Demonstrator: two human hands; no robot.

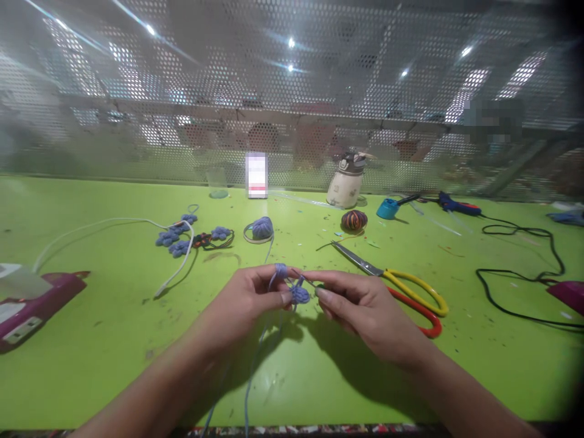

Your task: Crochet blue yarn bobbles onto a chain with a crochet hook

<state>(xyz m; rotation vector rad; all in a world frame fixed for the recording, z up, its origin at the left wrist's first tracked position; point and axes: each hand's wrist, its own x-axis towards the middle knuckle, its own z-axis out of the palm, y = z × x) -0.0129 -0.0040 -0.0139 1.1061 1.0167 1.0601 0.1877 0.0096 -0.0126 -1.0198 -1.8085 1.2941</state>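
Observation:
My left hand (255, 295) pinches a small blue-purple crochet piece (300, 295) between thumb and fingers. Blue yarn is wrapped around its index finger. My right hand (353, 298) grips a crochet hook (314, 284), whose thin shaft reaches into the yarn loop above the piece; a dark green bit of its handle shows at the thumb. Beyond the hands sits a ball of blue yarn (262, 228), its strand running down toward my left hand. Loose strands hang below onto the green table. Right of my right hand lie scissors (387, 274) with yellow and red handles.
Crocheted blue flowers (179, 247) and a white cable (189, 243) lie at left, near a purple power strip (34, 307). Farther back stand a phone (257, 175), a jug (345, 182) and a multicoloured yarn ball (354, 221). A glue gun (458, 205) with black cord is at right.

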